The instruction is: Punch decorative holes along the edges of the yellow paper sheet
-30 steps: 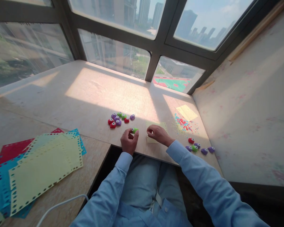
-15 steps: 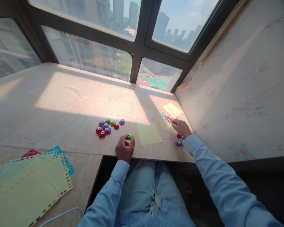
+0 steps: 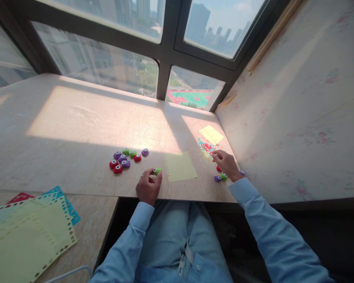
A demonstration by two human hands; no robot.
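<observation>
My left hand (image 3: 149, 186) is closed around a small green craft punch (image 3: 157, 171) at the front of the wooden surface. Just right of it lies a pale yellow sheet (image 3: 181, 166) with small holes punched along its edges. My right hand (image 3: 225, 162) has its fingertips pinched together at the near right side of a scatter of red, blue and yellow paper bits (image 3: 207, 148). Whatever those fingers hold is too small to make out. Below that hand sit a purple punch (image 3: 217, 178), a green punch (image 3: 224, 177) and a partly hidden red punch (image 3: 218, 168).
Several red, green and purple punches (image 3: 122, 158) are grouped left of my left hand. A smaller yellow sheet (image 3: 211, 135) lies behind the paper bits. Punched coloured sheets (image 3: 29, 236) overlap at the lower left, near a white cable (image 3: 73, 271). A papered wall (image 3: 283, 129) bounds the right side.
The view has shifted a little, so everything sits further left. My right hand has drawn slightly back from the paper bits, uncovering more of the punches below it. My left hand keeps the green punch.
</observation>
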